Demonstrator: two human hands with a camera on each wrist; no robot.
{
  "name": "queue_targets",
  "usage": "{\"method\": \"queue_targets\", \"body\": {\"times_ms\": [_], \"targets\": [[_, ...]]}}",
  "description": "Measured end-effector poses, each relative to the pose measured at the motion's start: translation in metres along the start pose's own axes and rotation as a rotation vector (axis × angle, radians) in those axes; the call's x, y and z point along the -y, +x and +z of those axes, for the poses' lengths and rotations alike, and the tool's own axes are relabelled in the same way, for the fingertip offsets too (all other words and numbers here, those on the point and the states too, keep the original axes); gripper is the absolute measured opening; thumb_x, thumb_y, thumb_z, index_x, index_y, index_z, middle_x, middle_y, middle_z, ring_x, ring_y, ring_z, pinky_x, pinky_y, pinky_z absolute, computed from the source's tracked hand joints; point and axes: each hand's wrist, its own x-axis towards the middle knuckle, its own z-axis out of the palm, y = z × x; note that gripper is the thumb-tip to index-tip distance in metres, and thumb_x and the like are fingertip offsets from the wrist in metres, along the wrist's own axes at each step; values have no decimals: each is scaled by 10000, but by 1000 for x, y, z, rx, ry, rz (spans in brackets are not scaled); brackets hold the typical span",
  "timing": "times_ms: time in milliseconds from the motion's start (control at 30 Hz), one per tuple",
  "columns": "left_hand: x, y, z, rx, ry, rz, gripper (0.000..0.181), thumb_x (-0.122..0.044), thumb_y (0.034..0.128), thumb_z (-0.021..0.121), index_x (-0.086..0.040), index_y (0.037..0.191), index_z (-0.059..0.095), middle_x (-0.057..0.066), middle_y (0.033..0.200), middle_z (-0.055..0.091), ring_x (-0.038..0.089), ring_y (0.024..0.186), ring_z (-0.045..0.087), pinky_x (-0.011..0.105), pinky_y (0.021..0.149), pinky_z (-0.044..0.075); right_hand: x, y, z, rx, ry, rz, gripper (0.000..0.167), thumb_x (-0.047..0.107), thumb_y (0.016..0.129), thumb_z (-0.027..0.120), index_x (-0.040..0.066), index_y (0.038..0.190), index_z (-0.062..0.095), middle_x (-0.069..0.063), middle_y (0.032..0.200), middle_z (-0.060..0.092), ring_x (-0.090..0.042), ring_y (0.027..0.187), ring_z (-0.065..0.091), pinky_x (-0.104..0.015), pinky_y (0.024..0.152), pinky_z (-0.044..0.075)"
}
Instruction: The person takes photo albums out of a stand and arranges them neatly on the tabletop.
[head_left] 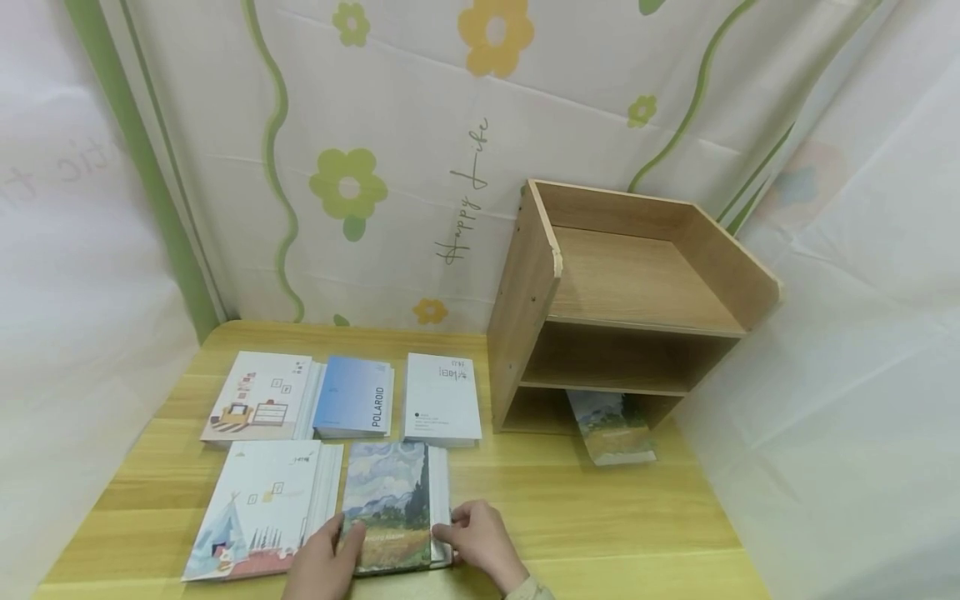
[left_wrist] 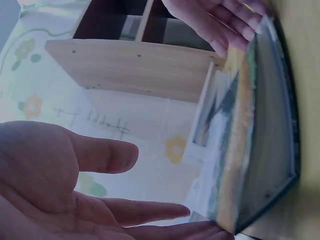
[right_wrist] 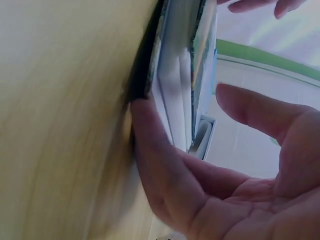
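Note:
A photo album [head_left: 386, 500] with a painted landscape cover lies flat at the table's front, its page edges showing on the right. My left hand [head_left: 324, 562] is at its lower left; in the left wrist view the thumb stands off the cover and the straight fingers touch the album's edge. At the opposite side is my right hand [head_left: 483, 537]. The right wrist view shows its fingers [right_wrist: 162, 160] against the lower cover's edge, slightly bent, with the thumb apart from the album. A similar landscape album [head_left: 615, 437] sticks out of the wooden shelf's [head_left: 517, 333] bottom compartment.
Left of the landscape album lies a white album with a tent picture [head_left: 258, 500]. Behind are a white album with a furniture picture [head_left: 262, 396], a blue POLAROID album [head_left: 352, 396] and a plain white album [head_left: 441, 400]. A patterned curtain [head_left: 390, 275] hangs behind the table [head_left: 600, 533].

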Motion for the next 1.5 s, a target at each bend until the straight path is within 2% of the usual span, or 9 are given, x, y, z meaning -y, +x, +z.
{"method": "queue_targets", "body": {"times_ms": [100,200,367,467,633,767,933,1200,1500], "targets": [[-6,-3,-1,-28,-28,29,755,-477,1012,489,202,1337,433,395,1284,494,559,1175,465,608,910,459,1,-2,-3,-2,-19,-28,456,182,870,736,151,546,416,85,447,399,-225,419,578,-231,408,403],[-11,-6,0,-59,-54,55,698,-450,1014,501,157,1355,454,365,1309,498,544,1187,466,616,917,452,1,-3,-5,4,-34,-38,387,204,881,724,90,565,531,67,467,460,-193,423,558,-241,414,422],[-17,-7,3,-74,-109,65,626,-398,1013,531,121,1359,477,332,1263,545,471,1091,570,548,853,514,-4,-3,-12,-2,-49,-38,241,228,880,725,-2,815,689,-25,680,630,-163,544,579,-297,484,503],[-19,-7,6,-76,-141,78,584,-353,1016,541,118,1355,483,318,1231,568,433,1047,607,508,831,538,-8,-3,-19,-23,-53,-38,299,233,882,726,-48,979,687,-88,834,673,-181,631,605,-338,553,541],[-20,-7,13,-57,-194,99,573,-360,1023,531,103,1357,488,288,1239,580,430,1082,593,514,853,532,-11,-4,-32,-49,2,9,402,242,885,732,-94,1087,643,-114,906,662,-233,701,612,-391,584,564],[-21,-6,18,-24,-225,127,600,-414,1018,524,89,1343,510,254,1255,589,421,1109,581,523,878,519,-13,-7,-43,-51,72,26,427,226,886,734,-115,1116,620,-102,892,647,-268,725,620,-430,596,578],[-26,-4,23,8,-245,182,536,-363,1021,536,94,1301,538,224,1206,621,393,1068,609,516,870,527,-15,-10,-60,-44,119,29,411,215,898,724,-109,1130,624,-96,881,648,-272,762,623,-447,639,580],[-38,0,32,15,-214,168,555,-441,995,553,18,1306,575,179,1232,624,372,1092,603,540,877,509,-24,-16,-91,-63,159,42,438,236,942,674,-132,1170,611,-143,945,665,-268,780,633,-439,665,580],[-58,11,48,66,-276,303,470,-341,1006,571,41,1278,585,198,1224,621,386,1105,587,518,881,519,-38,-16,-127,-153,141,43,424,209,971,635,-162,1172,596,-182,962,676,-304,809,648,-458,681,587]]}}
